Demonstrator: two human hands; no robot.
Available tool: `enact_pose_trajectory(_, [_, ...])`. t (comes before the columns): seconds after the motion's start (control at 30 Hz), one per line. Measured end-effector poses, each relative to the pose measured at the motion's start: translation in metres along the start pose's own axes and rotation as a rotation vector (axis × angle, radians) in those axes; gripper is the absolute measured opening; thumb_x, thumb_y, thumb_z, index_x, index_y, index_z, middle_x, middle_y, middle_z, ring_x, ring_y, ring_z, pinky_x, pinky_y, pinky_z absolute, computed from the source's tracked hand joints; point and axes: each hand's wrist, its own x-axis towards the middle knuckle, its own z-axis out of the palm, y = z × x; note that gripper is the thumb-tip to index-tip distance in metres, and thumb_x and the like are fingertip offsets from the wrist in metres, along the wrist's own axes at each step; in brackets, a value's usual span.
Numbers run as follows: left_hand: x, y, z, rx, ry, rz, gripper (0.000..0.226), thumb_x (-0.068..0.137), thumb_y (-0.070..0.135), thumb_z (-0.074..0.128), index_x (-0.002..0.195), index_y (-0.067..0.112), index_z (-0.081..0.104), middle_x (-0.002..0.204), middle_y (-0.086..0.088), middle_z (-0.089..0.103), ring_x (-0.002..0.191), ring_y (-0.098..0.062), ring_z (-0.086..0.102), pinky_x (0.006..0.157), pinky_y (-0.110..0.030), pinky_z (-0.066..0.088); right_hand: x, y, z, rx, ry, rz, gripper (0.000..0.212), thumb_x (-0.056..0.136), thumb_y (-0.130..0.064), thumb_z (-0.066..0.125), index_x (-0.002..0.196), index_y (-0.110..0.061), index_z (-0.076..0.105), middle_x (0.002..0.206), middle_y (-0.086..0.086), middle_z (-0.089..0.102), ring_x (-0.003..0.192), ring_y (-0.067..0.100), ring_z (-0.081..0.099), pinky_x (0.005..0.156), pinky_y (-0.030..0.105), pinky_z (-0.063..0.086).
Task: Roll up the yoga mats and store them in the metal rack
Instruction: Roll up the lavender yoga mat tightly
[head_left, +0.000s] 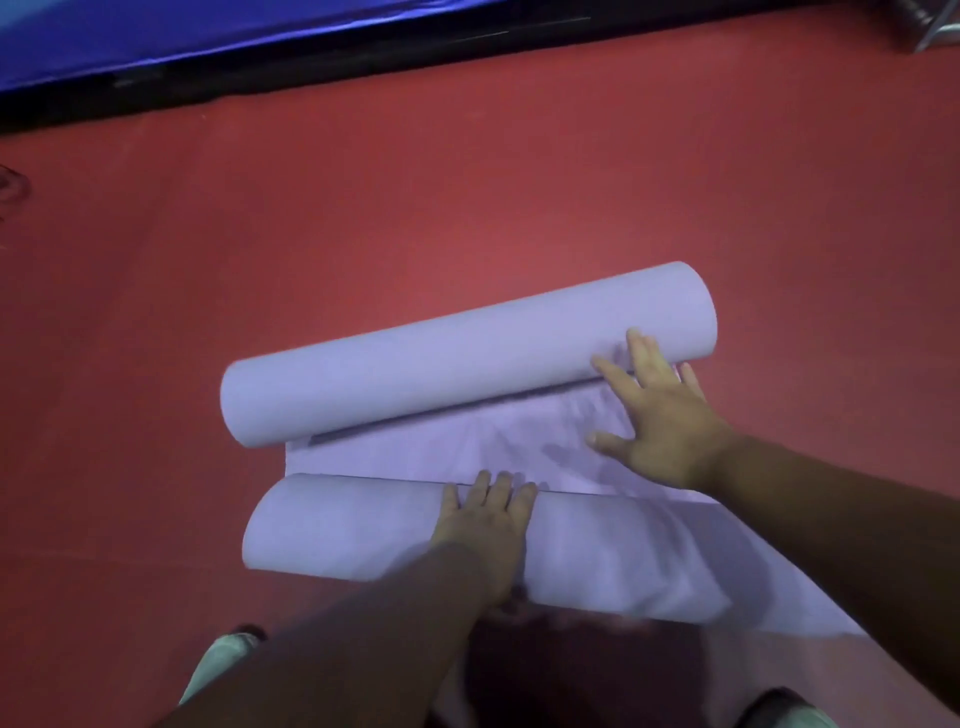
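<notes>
A light purple yoga mat (415, 457) lies on the red floor (467, 197), in the middle of the view. It is rolled from both ends, so there are 2 rolls with a flat strip between them.

On the left, the far roll (405, 374) starts near the middle of the floor and slants away to the right. The near roll (343, 530) lies just in front of it, closer to the person.

In the middle, the left hand (485, 519) rests flat on top of the near roll. Its fingers are straight and reach the far edge of that roll.

On the right, the right hand (660, 415) lies spread wide. Its palm is over the flat strip and its fingers touch the near side of the far roll. The 2 hands are apart, each on its own roll.

Far away, along the top left, a shiny blue mat (156, 36) lies at the edge of the red floor. At the far right corner a bit of grey metal (930, 26) shows, too small to tell what it is.
</notes>
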Motion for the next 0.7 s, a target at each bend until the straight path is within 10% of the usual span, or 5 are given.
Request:
enact_pose_trajectory(0.17, [0.019, -0.024, -0.03, -0.062, 0.078, -0.085, 0.135, 0.057, 0.062, 0.088, 0.158, 0.037, 0.003, 0.166, -0.009, -0.004, 0.154, -0.031, -0.004, 0.12, -0.059, 0.011, -0.023, -0.02, 0.03, -0.013, 0.005, -0.093, 0.081, 0.072, -0.076, 0.038, 0.124, -0.019, 0.062, 0.135, 0.016, 0.049, 0.125, 0.041, 0.048, 0.099, 0.051, 0.044])
enact_pose_trajectory(0.23, [0.022, -0.039, -0.039, -0.15, 0.3, -0.123, 0.112, 0.058, 0.064, 0.085, 0.151, 0.038, 0.028, 0.153, -0.006, 0.026, 0.144, -0.028, 0.024, 0.114, -0.044, 0.028, -0.038, -0.022, 0.049, -0.107, -0.011, -0.131, 0.076, 0.069, -0.074, 0.055, 0.116, -0.014, 0.064, 0.115, 0.011, 0.055, 0.104, 0.037, 0.058, 0.084, 0.049, 0.05])
enact_pose_trajectory(0.33, [0.029, -0.051, -0.041, -0.198, 0.42, -0.112, 0.062, 0.082, 0.057, 0.071, 0.135, 0.031, 0.053, 0.127, 0.002, 0.051, 0.121, -0.024, 0.045, 0.099, -0.037, 0.039, -0.04, -0.016, 0.07, -0.326, -0.093, -0.114, 0.123, 0.054, -0.072, 0.076, 0.147, 0.0, 0.04, 0.139, 0.023, 0.048, 0.126, 0.043, 0.048, 0.104, 0.056, 0.043])
enact_pose_trajectory(0.47, [0.023, -0.045, -0.014, -0.129, 0.382, -0.011, 0.071, 0.096, 0.057, 0.05, 0.153, 0.019, 0.033, 0.15, -0.005, 0.04, 0.134, -0.028, 0.036, 0.115, -0.04, 0.029, -0.034, -0.018, 0.066, -0.449, -0.166, -0.068, 0.124, 0.081, -0.064, 0.064, 0.156, -0.01, -0.018, 0.163, 0.024, 0.006, 0.149, 0.043, 0.012, 0.117, 0.058, 0.013])
enact_pose_trajectory(0.7, [0.012, -0.041, -0.016, 0.051, 0.232, -0.014, 0.134, 0.071, 0.062, 0.08, 0.16, 0.014, -0.008, 0.166, -0.012, 0.002, 0.153, -0.036, 0.0, 0.124, -0.055, 0.004, -0.019, -0.019, 0.039, -0.299, -0.24, -0.075, 0.118, 0.06, -0.063, 0.074, 0.152, -0.028, 0.009, 0.132, 0.003, 0.046, 0.12, 0.027, 0.047, 0.099, 0.042, 0.037])
